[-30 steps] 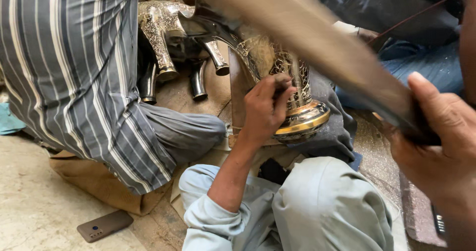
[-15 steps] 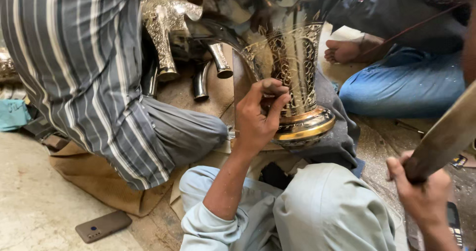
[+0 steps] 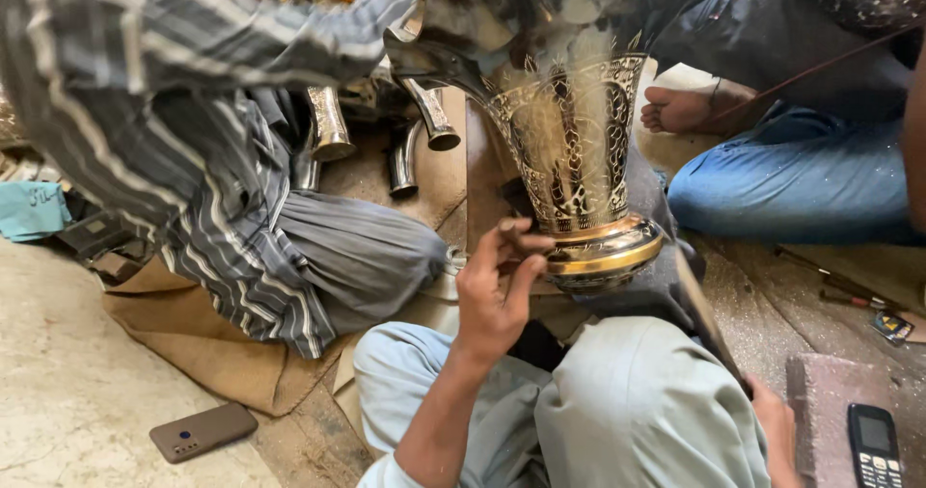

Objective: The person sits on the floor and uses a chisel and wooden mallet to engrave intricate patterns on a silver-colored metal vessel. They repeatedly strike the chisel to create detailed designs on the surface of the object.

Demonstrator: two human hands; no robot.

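Your left hand (image 3: 497,295): fingers pinch thin dark tool against engraved brass vase (image 3: 579,170), which rests tilted on your lap. Right hand (image 3: 776,425) grips dark wooden stick (image 3: 709,324), fingers closed.

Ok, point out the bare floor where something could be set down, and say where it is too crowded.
Bare pale floor lies at lower left, bordered by the brown mat and the phone in a brown case. It is crowded around the engraved brass vase, where the left hand works, with metal spouts behind it and knees all round.
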